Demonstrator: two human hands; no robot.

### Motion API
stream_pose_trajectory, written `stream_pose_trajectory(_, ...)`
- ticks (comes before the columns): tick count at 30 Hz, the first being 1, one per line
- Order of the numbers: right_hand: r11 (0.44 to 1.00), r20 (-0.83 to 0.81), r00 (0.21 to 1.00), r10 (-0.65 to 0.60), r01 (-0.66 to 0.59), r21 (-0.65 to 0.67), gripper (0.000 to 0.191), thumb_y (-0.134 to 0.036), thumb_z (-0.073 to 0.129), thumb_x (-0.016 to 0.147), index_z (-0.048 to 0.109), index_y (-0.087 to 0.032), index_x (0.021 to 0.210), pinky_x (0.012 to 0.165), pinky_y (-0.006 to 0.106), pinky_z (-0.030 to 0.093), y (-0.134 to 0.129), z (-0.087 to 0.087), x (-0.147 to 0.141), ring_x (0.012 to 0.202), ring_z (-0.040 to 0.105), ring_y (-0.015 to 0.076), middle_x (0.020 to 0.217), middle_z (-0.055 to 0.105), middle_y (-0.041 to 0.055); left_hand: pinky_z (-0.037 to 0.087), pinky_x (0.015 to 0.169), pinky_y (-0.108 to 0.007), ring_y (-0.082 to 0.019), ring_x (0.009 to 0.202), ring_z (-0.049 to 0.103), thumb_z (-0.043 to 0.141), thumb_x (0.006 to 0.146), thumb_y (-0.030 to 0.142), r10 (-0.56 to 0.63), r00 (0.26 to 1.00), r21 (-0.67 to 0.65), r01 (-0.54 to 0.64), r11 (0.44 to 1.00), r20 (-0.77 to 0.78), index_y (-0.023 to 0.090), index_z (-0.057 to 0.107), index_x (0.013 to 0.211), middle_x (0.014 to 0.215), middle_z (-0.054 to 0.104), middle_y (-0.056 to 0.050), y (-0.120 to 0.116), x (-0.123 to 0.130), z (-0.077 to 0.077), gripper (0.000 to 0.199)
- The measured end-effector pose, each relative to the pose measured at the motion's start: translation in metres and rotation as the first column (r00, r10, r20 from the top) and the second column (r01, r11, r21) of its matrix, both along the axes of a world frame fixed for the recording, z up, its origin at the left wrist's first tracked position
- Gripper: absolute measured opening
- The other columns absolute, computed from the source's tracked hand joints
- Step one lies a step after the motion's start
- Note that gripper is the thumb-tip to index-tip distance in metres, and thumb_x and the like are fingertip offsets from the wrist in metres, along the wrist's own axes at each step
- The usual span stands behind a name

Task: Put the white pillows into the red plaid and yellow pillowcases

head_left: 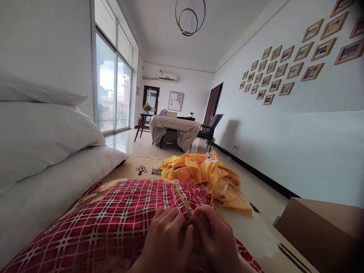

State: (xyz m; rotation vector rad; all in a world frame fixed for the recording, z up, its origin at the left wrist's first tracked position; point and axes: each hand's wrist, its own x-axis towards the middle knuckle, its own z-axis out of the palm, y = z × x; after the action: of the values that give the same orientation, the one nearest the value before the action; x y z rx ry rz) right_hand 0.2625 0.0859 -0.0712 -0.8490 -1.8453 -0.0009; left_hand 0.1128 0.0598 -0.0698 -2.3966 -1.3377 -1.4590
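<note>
A red plaid fabric cover (119,212) with white lines lies spread in front of me, looking plump as if filled. Along its right part runs a yellow-green zipper (183,199), leading toward me to my fingertips. My left hand (167,239) is closed, its fingers curled on the cloth at the zipper's near end. My right hand (214,235) pinches at the same spot, thumb and forefinger together on the zipper. The two hands nearly touch. The exact bit between the fingertips is mostly hidden.
White pillows (45,140) are stacked on the left. Crumpled yellow cloth (199,170) lies beyond the plaid cover, on a beige patterned sheet (136,165). A cardboard box (321,227) stands at right. Farther off are a covered table (176,123) and a dark chair (212,127).
</note>
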Motion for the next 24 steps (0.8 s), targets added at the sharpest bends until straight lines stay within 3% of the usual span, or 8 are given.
stream_pose_trajectory(4,0.998,0.039,0.998,0.055,-0.056,0.002,0.014,-0.018,0.048,0.093,0.054,-0.022,0.081,0.061,0.019,0.044,-0.006,0.0,-0.001,0.065,0.056,0.011,0.071,0.059,-0.003,0.044,0.081,-0.039,-0.022,0.094,0.054,0.039,0.092,0.014,-0.002,0.996,0.071,-0.004,0.997,0.085,0.02,0.057,0.101,0.103,0.06,-0.007,0.002,-0.008,0.006,0.022)
stream_pose_trajectory(8,0.994,0.061,0.993,0.101,-0.103,0.041,0.015,-0.016,0.047,0.093,0.052,-0.022,0.081,0.061,0.018,0.042,-0.007,-0.002,-0.001,0.064,0.054,0.01,0.072,0.058,-0.0035,0.032,0.105,-0.047,-0.025,0.127,0.036,0.041,0.091,0.011,-0.119,0.992,-0.157,0.111,0.981,-0.045,0.028,0.06,0.101,0.137,0.044,0.0,0.007,-0.016,0.005,0.027)
stream_pose_trajectory(10,0.993,0.063,0.993,0.103,-0.107,0.056,0.015,-0.015,0.047,0.093,0.053,-0.022,0.081,0.061,0.018,0.042,-0.008,-0.001,-0.002,0.064,0.053,0.0099,0.072,0.058,-0.0036,0.029,0.109,-0.046,-0.024,0.132,0.031,0.041,0.092,0.012,-0.197,0.978,-0.25,0.175,0.952,-0.065,0.028,0.06,0.096,0.14,0.041,0.002,0.01,-0.019,0.006,0.024)
stream_pose_trajectory(13,0.991,0.067,0.992,0.103,-0.108,0.073,0.014,-0.015,0.049,0.092,0.053,-0.022,0.082,0.062,0.018,0.042,-0.009,0.002,-0.003,0.065,0.054,0.0105,0.071,0.058,-0.0033,0.031,0.109,-0.044,-0.023,0.128,0.035,0.04,0.094,0.013,-0.238,0.97,-0.309,0.209,0.928,-0.057,0.024,0.058,0.09,0.135,0.044,-0.002,0.012,-0.02,0.008,0.021)
stream_pose_trajectory(18,0.996,0.12,0.99,0.073,-0.078,0.039,0.018,-0.016,0.046,0.094,0.053,-0.021,0.079,0.061,0.021,0.04,-0.005,0.002,-0.005,0.064,0.054,0.0118,0.071,0.06,-0.0023,0.031,0.108,-0.046,-0.024,0.125,0.036,0.047,0.092,0.014,-0.163,0.984,-0.285,0.135,0.949,-0.077,0.022,0.056,0.089,0.134,0.044,-0.003,0.016,-0.016,0.006,0.012)
stream_pose_trajectory(24,0.999,0.258,0.966,0.031,-0.037,0.019,0.023,-0.016,0.042,0.095,0.045,-0.021,0.072,0.059,0.023,0.035,-0.002,-0.006,-0.002,0.06,0.05,0.0132,0.068,0.059,-0.0019,0.032,0.101,-0.053,-0.027,0.127,0.035,0.038,0.093,0.011,-0.076,0.992,-0.278,0.045,0.96,-0.102,0.022,0.054,0.087,0.134,0.042,-0.004,0.023,-0.017,0.003,0.02)
